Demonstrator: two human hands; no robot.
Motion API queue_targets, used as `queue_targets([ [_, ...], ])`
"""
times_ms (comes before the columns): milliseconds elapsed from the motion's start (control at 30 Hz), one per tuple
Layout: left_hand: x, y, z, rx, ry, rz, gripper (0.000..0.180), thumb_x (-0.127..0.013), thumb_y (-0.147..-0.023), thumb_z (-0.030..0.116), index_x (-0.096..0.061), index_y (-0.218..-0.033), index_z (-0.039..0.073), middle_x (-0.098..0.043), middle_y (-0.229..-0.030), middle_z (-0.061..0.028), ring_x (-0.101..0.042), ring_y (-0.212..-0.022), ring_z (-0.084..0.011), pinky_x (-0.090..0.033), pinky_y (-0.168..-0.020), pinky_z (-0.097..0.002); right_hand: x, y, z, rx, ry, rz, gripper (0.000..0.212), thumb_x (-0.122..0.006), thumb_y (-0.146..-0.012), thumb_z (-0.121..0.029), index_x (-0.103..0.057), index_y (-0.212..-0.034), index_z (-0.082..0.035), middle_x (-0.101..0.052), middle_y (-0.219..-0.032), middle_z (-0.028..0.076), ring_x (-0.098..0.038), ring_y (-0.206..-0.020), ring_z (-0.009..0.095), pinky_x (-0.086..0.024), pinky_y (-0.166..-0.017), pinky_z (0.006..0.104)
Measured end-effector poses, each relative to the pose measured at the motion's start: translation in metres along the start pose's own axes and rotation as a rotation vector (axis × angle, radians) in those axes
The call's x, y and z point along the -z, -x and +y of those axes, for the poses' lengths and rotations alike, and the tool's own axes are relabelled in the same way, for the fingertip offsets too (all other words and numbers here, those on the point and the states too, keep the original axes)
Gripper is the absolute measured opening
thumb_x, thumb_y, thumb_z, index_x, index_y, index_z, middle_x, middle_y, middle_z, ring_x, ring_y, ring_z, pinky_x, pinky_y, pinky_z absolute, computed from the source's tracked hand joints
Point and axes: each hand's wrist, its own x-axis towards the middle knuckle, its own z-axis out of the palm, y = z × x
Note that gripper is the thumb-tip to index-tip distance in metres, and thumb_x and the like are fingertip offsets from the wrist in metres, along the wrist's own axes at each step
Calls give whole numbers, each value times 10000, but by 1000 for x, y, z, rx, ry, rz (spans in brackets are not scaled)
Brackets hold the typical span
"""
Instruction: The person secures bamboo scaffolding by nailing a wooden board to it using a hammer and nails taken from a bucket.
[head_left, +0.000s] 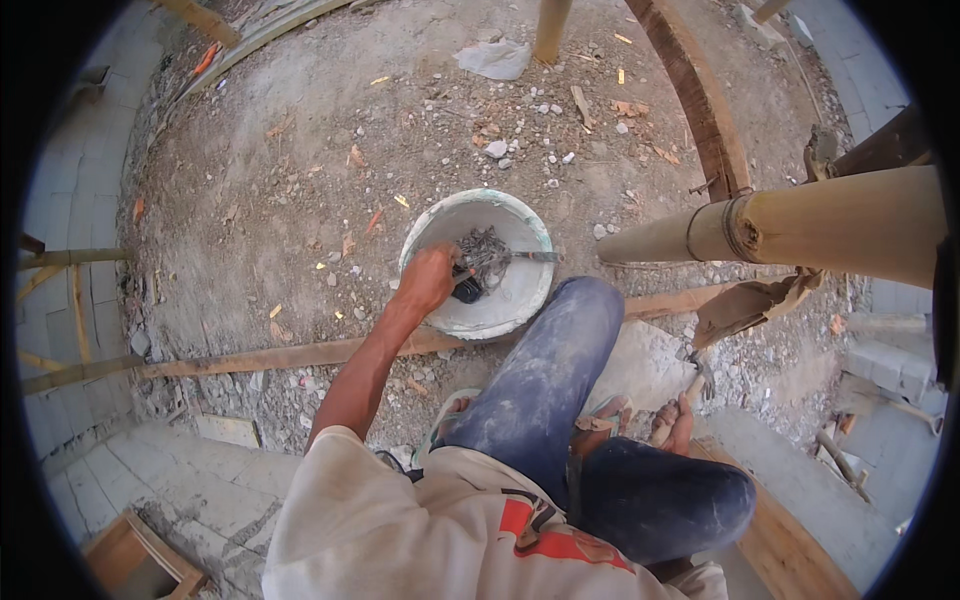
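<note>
A whitish, plaster-smeared bucket (420, 240) stands on the dirt floor in front of my knees. Inside it lies a tangled heap of thin grey metal pieces that look like nails (486, 252), with a dark, flat bar (535, 257) reaching to the right wall. My left hand (428, 277) is inside the bucket's left side, its fingers curled down beside a black object (467, 288); what they grip is hidden. Beyond my right thigh, my right hand (677, 424) is closed around the wooden handle of what looks like a hammer (698, 376). My right forearm is hidden behind the leg.
A thick bamboo pole (840, 222) slants in from the right. A long wooden plank (310, 355) runs across the ground under the bucket's near side. Another curved-looking beam (700, 100) lies farther off. Stones, wood scraps and a pale plastic sheet (494, 60) litter the dirt.
</note>
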Motion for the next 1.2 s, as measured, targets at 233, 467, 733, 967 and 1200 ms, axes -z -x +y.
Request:
queue_targets([
  [233,-26,-47,0,29,-287,-175,452,-912,-819,191,-728,-1210,57,-733,-1212,-228,-720,-1147,-438,-600,-958,-536,0,5,3,56,164,76,335,-651,-1089,-381,-497,-874,-175,-420,-613,-48,-410,-462,96,-394,-442,287],
  [467,-45,-68,-9,-197,-473,-292,536,-925,-790,163,-723,-1283,99,-592,-1453,-181,-689,-1248,-398,-579,-1053,-513,-4,10,11,89,218,133,330,-660,-1085,-379,-489,-885,-179,-399,-610,-61,-387,-462,92,-359,-431,282],
  [733,-54,-99,-33,-496,-690,-400,230,-750,-931,256,-820,-1096,111,-620,-1422,-138,-732,-1184,-357,-619,-991,-481,14,-3,14,91,231,102,318,-668,-1078,-401,-499,-924,-181,-390,-609,-61,-400,-470,96,-379,-445,300],
  [967,-39,-102,-26,-554,-936,-539,221,-754,-924,238,-844,-1075,104,-656,-1400,-113,-758,-1142,-324,-631,-958,-452,4,0,24,106,254,131,332,-692,-1060,-422,-501,-944,-176,-396,-610,-58,-405,-468,100,-388,-449,302],
  [1200,-37,-104,-4,-420,-800,-602,355,-835,-853,300,-816,-1156,116,-664,-1367,-133,-687,-1260,-349,-582,-1054,-452,11,-2,29,147,223,162,334,-698,-1064,-404,-521,-933,-153,-419,-624,-35,-402,-469,117,-380,-453,313],
])
